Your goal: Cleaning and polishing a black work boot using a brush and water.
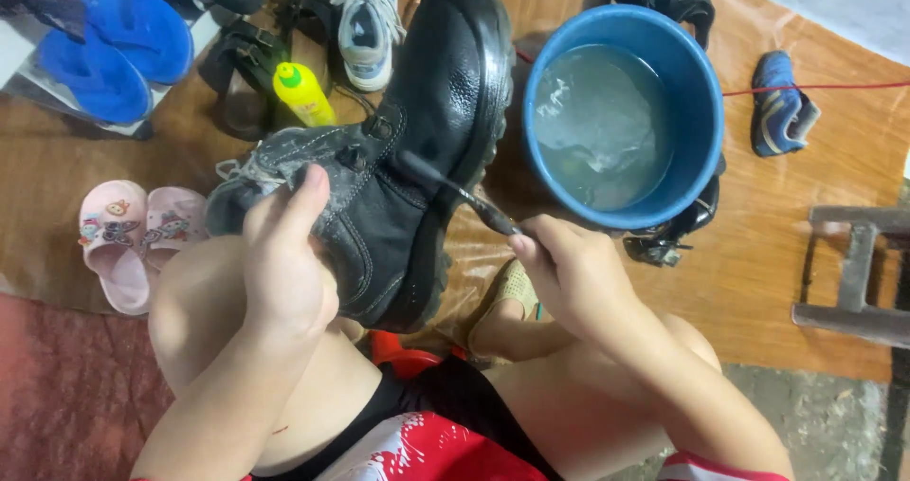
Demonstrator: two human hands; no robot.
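Nearest to you, your bare knees frame the work, and your left hand is closed around the ankle collar of the black leather boot, thumb up by the laces, propping it on your left thigh with the toe pointing away. Your right hand is pinched shut on the handle of a small brush, whose far end lies against the boot's side just above the sole. By the look of it you're scrubbing the boot's side along the sole; the next stroke calls for a firm left grip so the boot doesn't roll.

Just right of the toe stands the blue basin, holding cloudy water, its rim nearly touching the boot's sole, so a wide sweep could knock it. Far left of the boot a yellow bottle stands among sandals, with a grey trainer beyond. Blue flip-flops lie at the far left, pink child's slippers near your left knee. On the brown floor mat there's open room to the right, short of the metal frame.
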